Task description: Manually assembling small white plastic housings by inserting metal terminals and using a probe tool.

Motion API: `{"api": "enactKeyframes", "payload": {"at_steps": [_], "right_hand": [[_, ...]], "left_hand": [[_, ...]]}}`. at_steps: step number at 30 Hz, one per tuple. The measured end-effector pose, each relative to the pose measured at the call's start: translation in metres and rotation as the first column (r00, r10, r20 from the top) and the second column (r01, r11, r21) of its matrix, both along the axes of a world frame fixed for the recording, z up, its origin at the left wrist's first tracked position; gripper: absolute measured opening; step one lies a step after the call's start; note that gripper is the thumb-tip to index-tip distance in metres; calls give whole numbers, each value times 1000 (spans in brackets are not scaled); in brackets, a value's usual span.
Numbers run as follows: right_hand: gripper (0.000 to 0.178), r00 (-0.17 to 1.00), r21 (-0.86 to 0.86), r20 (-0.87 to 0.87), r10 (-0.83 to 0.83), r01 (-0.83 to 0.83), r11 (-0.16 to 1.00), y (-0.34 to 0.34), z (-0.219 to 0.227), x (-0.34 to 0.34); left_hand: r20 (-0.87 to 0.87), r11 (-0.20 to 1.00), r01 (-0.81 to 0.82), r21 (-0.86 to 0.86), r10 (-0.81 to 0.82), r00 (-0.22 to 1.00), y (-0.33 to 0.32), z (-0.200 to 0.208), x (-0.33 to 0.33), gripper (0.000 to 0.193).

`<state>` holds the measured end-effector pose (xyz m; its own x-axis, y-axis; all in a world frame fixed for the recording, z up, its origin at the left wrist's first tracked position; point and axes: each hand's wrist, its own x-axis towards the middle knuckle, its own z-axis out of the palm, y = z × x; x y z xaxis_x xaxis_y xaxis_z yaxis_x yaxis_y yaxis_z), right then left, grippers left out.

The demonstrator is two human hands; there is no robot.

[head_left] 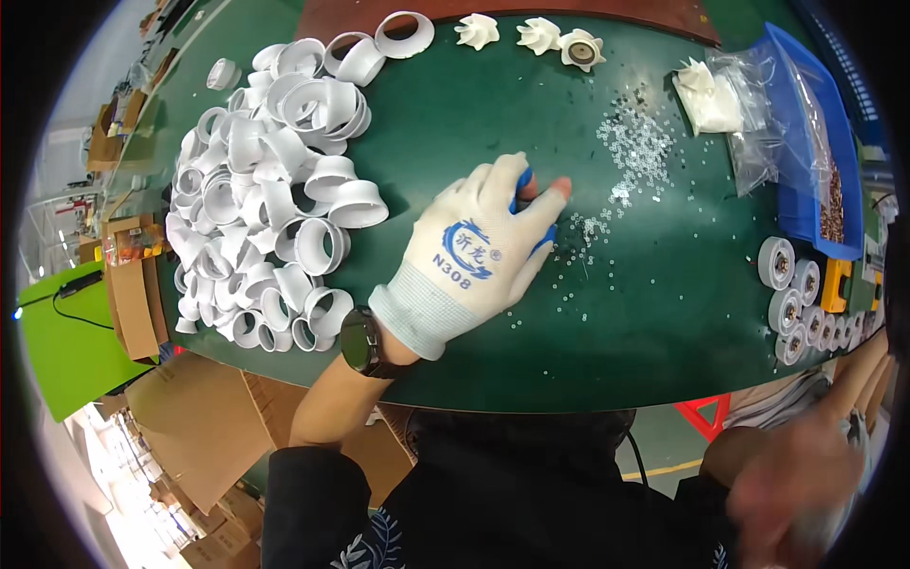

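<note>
My left hand (pixel 474 242), in a white knit glove with blue patches, rests over the middle of the green table (pixel 445 375). Its fingers curl down and inward, with bare fingertips showing; what they may hold is hidden under the hand. Just right of the fingertips lie many tiny translucent ring-like pieces (pixel 637 156), scattered in a loose trail. On the left is a large heap of white plastic ring-shaped collars (pixel 270 161), apart from the glove. At the lower right, off the table, my right hand (pixel 801 479) is smeared by motion.
White finned impellers (pixel 538 36) stand along the far edge. A plastic bag (pixel 749 104) with white parts lies beside a blue bin (pixel 801 180) of small brownish pieces. Clear round wheel-like parts (pixel 785 308) cluster at right. Another person's arm (pixel 858 375) shows there. Cardboard boxes (pixel 199 427) stand lower left.
</note>
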<state>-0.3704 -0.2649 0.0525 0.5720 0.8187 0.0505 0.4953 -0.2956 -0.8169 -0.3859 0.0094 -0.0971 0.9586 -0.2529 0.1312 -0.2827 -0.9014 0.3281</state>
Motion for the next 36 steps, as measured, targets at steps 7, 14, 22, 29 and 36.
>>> {"api": "enactKeyframes", "payload": {"at_steps": [7,14,22,29,36], "right_hand": [[55,955,118,-124,-269,283,952,34,-128,52],[52,923,189,-285,-257,317,929,48,-169,66],[44,929,238,-261,-261,324,915,47,-178,68],[36,960,326,-30,-277,271,906,56,-178,62],[39,974,289,-3,-226,217,933,59,-179,59]], "left_hand": [[-78,992,60,111,-51,996,-11,6,0,57],[-52,1000,31,-7,-31,998,-6,7,2,63],[-182,998,50,23,-45,982,-9,12,4,61],[-120,613,-190,-767,154,981,-1,-11,-4,45],[-500,-26,-500,-866,32,865,-7,-10,-4,43]]}}
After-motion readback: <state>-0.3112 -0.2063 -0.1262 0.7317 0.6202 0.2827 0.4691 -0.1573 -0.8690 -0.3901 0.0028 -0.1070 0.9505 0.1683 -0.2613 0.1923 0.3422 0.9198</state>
